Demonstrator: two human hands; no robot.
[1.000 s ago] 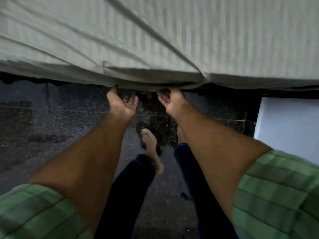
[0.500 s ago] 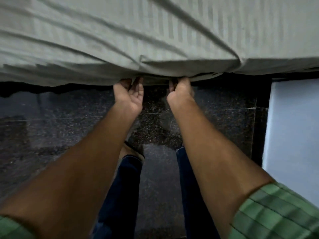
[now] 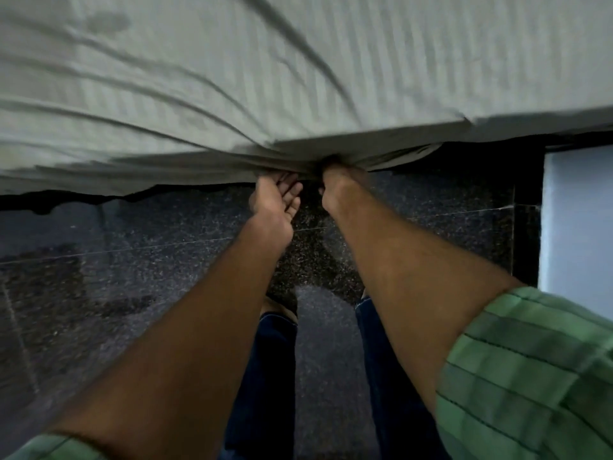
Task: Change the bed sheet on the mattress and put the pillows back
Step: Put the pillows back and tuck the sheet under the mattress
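A pale grey-green striped bed sheet covers the mattress across the top of the view, and its folds run together at the near edge. My right hand sits at that edge, its fingers buried in the gathered cloth where the folds meet. Beside it on the left, my left hand is turned palm up. Its straight fingers reach the sheet's hanging hem, and their tips are partly hidden under it. No pillows are in view.
Dark speckled stone floor lies below the bed edge, with a black gap under the bed. A pale panel stands at the right. My legs in dark blue trousers are close to the bed.
Both hands rose to the sheet's edge and drew closer together. The right hand's fingers went into the cloth, and the folds now pull toward it.
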